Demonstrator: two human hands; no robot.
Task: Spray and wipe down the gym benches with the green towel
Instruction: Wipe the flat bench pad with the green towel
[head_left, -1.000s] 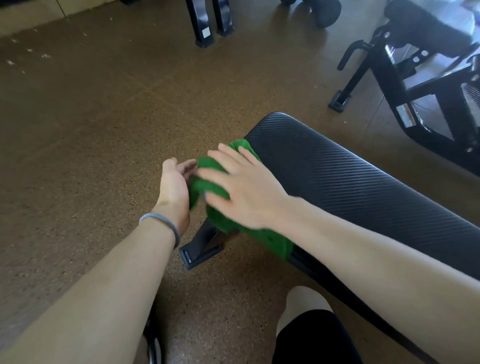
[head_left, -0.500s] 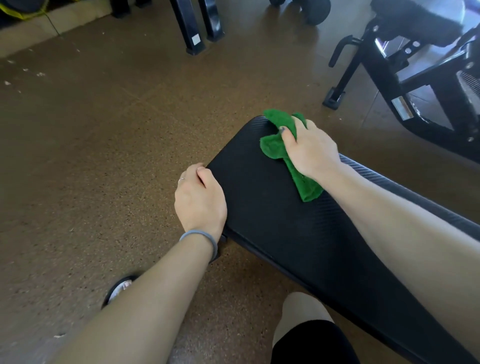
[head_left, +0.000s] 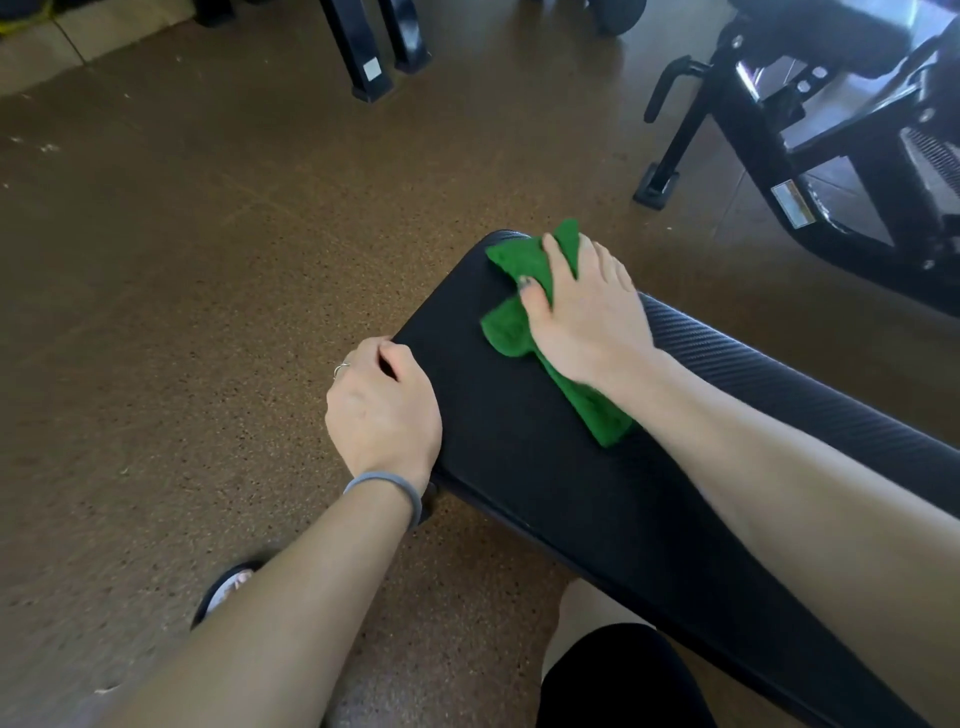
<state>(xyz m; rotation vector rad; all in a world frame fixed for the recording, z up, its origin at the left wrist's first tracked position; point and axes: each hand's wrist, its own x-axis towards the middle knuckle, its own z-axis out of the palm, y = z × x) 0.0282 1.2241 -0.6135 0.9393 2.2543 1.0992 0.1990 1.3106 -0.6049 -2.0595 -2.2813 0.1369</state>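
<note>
Left hand (head_left: 384, 410) grips the near-left edge of the black bench (head_left: 519, 467), fingers curled over it; right hand (head_left: 587, 317) presses the green towel (head_left: 511, 332) flat on the bench's far end, fingers spread and straight.

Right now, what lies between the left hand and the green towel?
Head view: only bare black bench pad separates the left hand from the green towel.

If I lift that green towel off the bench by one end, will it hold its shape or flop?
Likely flop: the green towel lies bunched and creased under the right hand. It probably weighs little. It looks fuzzy, so it may drag rather than glide on the bench.
</note>
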